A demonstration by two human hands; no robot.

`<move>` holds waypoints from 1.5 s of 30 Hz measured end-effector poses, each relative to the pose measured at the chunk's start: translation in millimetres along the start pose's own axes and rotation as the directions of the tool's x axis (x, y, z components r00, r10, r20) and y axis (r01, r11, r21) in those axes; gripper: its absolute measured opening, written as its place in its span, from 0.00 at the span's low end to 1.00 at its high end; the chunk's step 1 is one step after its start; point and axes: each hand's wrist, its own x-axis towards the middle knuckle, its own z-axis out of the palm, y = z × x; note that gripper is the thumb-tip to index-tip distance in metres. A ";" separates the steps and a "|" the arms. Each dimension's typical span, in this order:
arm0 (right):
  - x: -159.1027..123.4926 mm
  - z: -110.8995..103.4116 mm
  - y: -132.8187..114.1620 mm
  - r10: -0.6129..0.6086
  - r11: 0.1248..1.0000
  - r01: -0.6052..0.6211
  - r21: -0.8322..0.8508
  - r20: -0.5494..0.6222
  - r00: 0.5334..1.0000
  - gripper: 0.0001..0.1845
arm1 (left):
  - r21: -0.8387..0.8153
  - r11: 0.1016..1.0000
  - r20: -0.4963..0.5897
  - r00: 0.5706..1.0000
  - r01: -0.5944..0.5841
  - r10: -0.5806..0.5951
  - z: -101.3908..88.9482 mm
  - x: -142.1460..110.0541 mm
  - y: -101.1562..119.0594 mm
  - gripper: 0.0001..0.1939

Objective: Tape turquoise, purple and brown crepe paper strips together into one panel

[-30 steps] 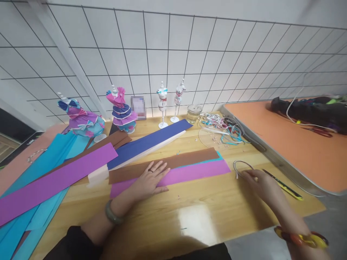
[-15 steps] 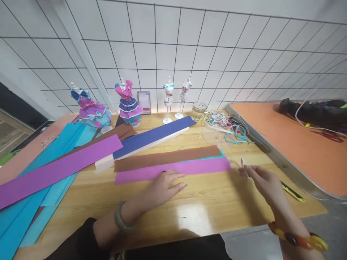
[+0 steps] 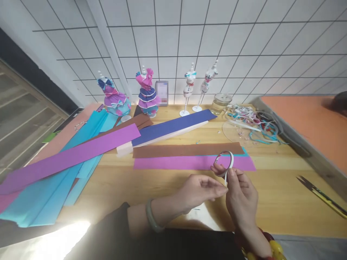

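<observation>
A narrow roll of white tape [image 3: 232, 159] stands up in my right hand [image 3: 241, 195], its thumb and fingers closed on the ring. A short loose end of the tape hangs down from it. My left hand [image 3: 203, 191] pinches at the tip of that end, thumb and forefinger together. Behind both hands lies a strip of brown paper [image 3: 173, 150] over a purple strip [image 3: 168, 163], with a thin turquoise edge [image 3: 245, 151] showing at the right. Yellow thread snips [image 3: 322, 196] rest on the table right of my hands.
Purple [image 3: 81, 151], blue and brown strips spread over the left side. A navy strip [image 3: 176, 126] lies farther back. Two dressed mini mannequins [image 3: 148, 94], two white ones [image 3: 189, 86], a phone [image 3: 162, 93] and a glass jar [image 3: 221, 104] stand near the wall. Tangled ribbons [image 3: 252, 121] lie right.
My right hand has lifted the tape roll and brought it leftward, in front of me. My left hand has left the paper strips and come to the tape's end. The view has shifted right.
</observation>
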 end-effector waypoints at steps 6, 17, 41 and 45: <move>-11.6 11.8 2.0 -0.007 1.000 0.008 -0.023 0.024 1.000 0.12 | -0.048 0.997 -0.030 0.998 -0.053 0.052 -1.4 1.6 -2.1 0.21; -2.6 8.3 9.1 0.199 0.923 -0.252 0.292 0.199 0.960 0.15 | 0.179 0.973 -0.004 0.989 -0.143 0.146 -22.7 -2.4 -4.4 0.16; -16.3 -31.7 -2.6 -0.721 0.266 0.939 -0.217 0.603 0.343 0.14 | 0.806 -0.126 0.393 0.362 -0.578 0.845 -56.1 -39.7 -0.3 0.06; -11.3 -23.2 -2.5 -0.674 0.280 0.941 -0.191 0.659 0.334 0.14 | 0.712 0.157 0.250 0.456 -0.685 0.854 -50.2 -35.1 2.5 0.02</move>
